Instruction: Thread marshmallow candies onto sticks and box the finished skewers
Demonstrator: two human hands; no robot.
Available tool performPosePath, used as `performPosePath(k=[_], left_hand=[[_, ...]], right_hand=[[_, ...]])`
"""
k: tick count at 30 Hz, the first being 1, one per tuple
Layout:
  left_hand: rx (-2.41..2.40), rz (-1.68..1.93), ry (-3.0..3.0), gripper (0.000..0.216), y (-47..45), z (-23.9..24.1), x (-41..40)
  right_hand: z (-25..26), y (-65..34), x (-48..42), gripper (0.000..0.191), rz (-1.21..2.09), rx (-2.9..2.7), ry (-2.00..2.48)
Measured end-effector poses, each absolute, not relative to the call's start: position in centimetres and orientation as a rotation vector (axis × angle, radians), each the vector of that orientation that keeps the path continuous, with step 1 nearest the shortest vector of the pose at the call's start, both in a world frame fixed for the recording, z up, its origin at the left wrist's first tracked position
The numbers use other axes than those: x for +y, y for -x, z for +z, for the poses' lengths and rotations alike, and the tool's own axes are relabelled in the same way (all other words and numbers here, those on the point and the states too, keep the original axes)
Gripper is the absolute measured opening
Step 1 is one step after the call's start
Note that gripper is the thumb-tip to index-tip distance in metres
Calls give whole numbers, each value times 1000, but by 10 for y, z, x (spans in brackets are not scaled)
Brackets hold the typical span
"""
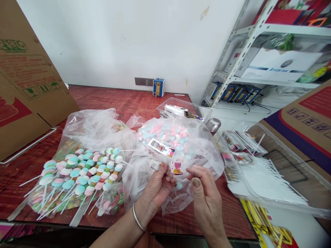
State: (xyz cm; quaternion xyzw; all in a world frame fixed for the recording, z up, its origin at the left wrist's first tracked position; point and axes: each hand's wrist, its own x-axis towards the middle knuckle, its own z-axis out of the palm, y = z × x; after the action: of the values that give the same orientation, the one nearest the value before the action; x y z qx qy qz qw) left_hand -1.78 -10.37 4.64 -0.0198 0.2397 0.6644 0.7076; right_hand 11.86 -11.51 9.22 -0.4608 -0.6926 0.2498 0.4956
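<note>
My left hand (158, 187), a silver bangle on its wrist, is closed in a pinch on a small clear wrapper (176, 168) with a pink and yellow print. My right hand (204, 193) is beside it, fingers curled and pinching the same wrapper from the right. Both hands rest over a clear plastic bag (178, 144) full of pink and blue marshmallow candies. To the left, finished candy skewers (85, 172) with white sticks lie in a pile on another plastic bag.
A red wooden table (108, 98) bears a clear tray of white sticks and printed wrappers (258, 162) at right, a small clear box (181, 110) behind, cardboard boxes (23, 75) at left and right, and a metal shelf (258, 51) against the wall.
</note>
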Motion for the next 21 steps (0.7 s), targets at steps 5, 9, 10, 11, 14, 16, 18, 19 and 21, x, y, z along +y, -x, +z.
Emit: performPosePath(k=[5, 9, 10, 11, 14, 16, 18, 19, 21], left_hand=[[537, 1483, 10, 33, 16, 49, -109], [551, 1504, -17, 37, 19, 50, -112], [554, 1504, -37, 37, 19, 49, -113], [562, 1501, -65, 36, 19, 49, -113], [598, 1481, -164, 36, 19, 49, -116], [626, 1463, -214, 36, 17, 50, -119], [656, 1403, -254, 39, 15, 52, -122], [671, 1370, -260, 41, 14, 52, -123], [696, 1342, -221, 36, 13, 52, -124]], right_hand=[[89, -117, -122, 15, 609, -1715, 1050], [81, -118, -124, 22, 875, -1527, 1170], [79, -118, -124, 26, 958, -1478, 1196], [78, -119, -124, 30, 1031, -1441, 1212], [74, -120, -122, 42, 1172, -1387, 1207], [72, -120, -121, 35, 1222, -1389, 1167], [72, -122, -122, 24, 1184, -1416, 1146], [71, -122, -123, 21, 1123, -1435, 1158], [72, -123, -126, 17, 940, -1486, 1220]])
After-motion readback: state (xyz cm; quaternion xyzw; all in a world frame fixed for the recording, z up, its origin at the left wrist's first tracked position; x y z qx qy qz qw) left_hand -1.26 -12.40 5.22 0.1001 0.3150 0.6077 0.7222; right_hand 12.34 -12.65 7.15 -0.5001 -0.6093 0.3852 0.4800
